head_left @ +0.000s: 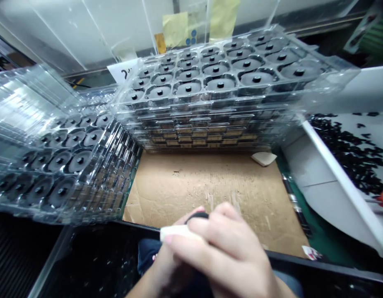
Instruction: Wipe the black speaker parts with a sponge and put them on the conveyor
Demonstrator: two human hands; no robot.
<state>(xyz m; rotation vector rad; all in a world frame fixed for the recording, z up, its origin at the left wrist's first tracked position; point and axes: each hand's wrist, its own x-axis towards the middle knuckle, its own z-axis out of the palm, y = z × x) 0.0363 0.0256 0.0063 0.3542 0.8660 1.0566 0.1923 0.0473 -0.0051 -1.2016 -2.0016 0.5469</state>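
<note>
My right hand (231, 248) is closed, with a white wedge-like piece (178, 232) pinched under its thumb. My left hand (166, 265) sits beneath and behind it, mostly covered by the right. Between the two hands shows the dark curved rim of a black part (197, 215); the rest of it is hidden. The left fingers appear wrapped round this part, though the right hand hides most of that grip. Both hands are over the near edge of a brown cardboard sheet (203, 182).
Stacked clear trays (191, 111) of round black parts stand at the back, with another stack (85, 174) at left. On the right, a white bin (334, 165) holds small black pieces (349, 149). A white wedge (264, 158) and a pen (295, 203) lie nearby.
</note>
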